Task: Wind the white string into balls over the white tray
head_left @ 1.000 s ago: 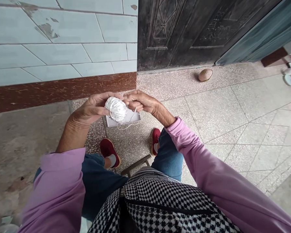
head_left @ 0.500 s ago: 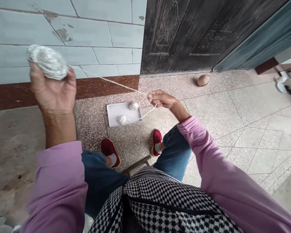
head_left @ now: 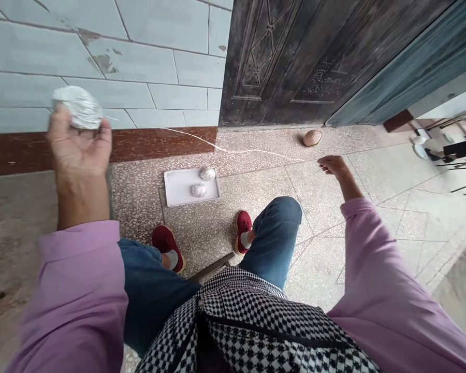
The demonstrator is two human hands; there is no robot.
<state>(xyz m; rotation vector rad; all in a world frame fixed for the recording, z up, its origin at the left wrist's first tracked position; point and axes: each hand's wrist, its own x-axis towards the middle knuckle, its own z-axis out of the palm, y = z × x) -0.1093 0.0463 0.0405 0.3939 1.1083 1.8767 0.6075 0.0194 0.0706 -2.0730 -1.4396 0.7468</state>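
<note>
My left hand [head_left: 81, 142] is raised in front of the tiled wall, its fingers wrapped round a large ball of white yarn [head_left: 79, 108]. A loose strand of yarn [head_left: 248, 151] runs from that ball across to my right hand [head_left: 334, 166], which is stretched far out to the right with its fingers pinched on the strand. Below the strand, a white tray [head_left: 182, 201] lies on the floor. Two smaller white yarn balls, one near its far right corner [head_left: 208, 173] and one nearer its middle [head_left: 198, 190], rest on the tray.
A dark carved door [head_left: 279, 62] and a pale tiled wall [head_left: 171, 96] stand ahead. By the door's foot lies a rounded tan object [head_left: 312, 138]. My red shoes [head_left: 243, 228] are behind the tray. Dark-legged furniture [head_left: 462, 150] is at the far right.
My right hand has moved well to the right, drawing out a longer strand that now sags. My left hand with the yarn ball has moved slightly down.
</note>
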